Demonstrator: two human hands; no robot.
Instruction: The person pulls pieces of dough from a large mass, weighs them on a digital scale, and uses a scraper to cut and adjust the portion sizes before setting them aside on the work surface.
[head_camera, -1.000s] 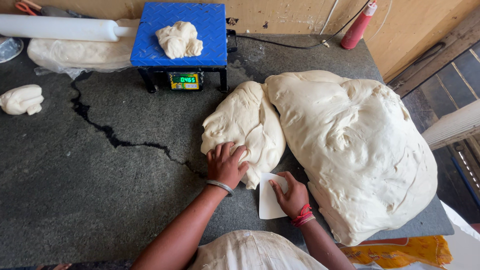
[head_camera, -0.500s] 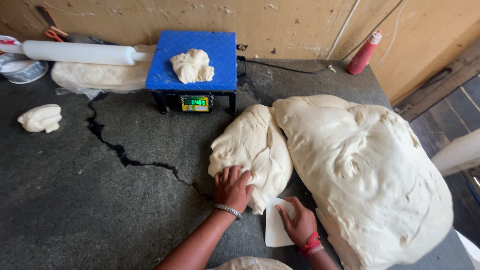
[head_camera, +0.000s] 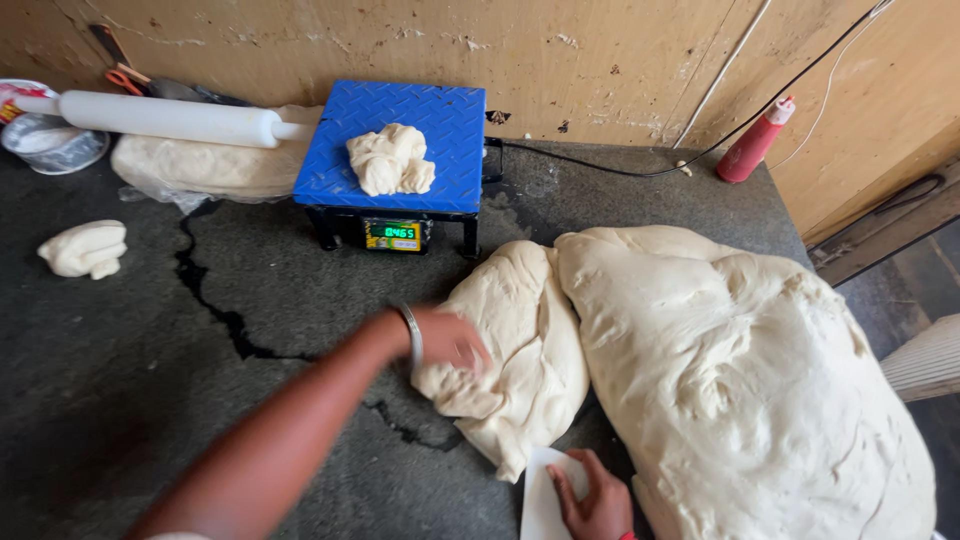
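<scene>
Since half a second ago the left hand (head_camera: 452, 342) has slid up from the lower edge of the smaller dough slab (head_camera: 520, 350) to its left flank, and the forearm now crosses the lower left of the frame in a blur. In the head view that hand lies on the slab's side with fingers curled against the dough; the motion blur hides whether they pinch any of it. A metal bangle (head_camera: 411, 335) sits on the wrist. At the bottom centre the right hand (head_camera: 592, 497) rests with fingers spread lightly on a white plastic scraper (head_camera: 542, 495), which lies flat on the counter just below the slab's lower tip. The slab stretches from the centre of the frame downward and touches the large dough mass (head_camera: 750, 390) that fills the right half. The dark stone counter (head_camera: 150, 400) shows a long crack running from upper left toward the centre. At the upper centre a blue-topped scale (head_camera: 395, 150) carries a small dough lump (head_camera: 390, 160). Left of it a white rolling pin (head_camera: 170, 117) lies over a bagged dough piece (head_camera: 200, 165), with a shaped dough portion (head_camera: 86, 248) at the far left and a red bottle (head_camera: 755, 142) at the upper right.
</scene>
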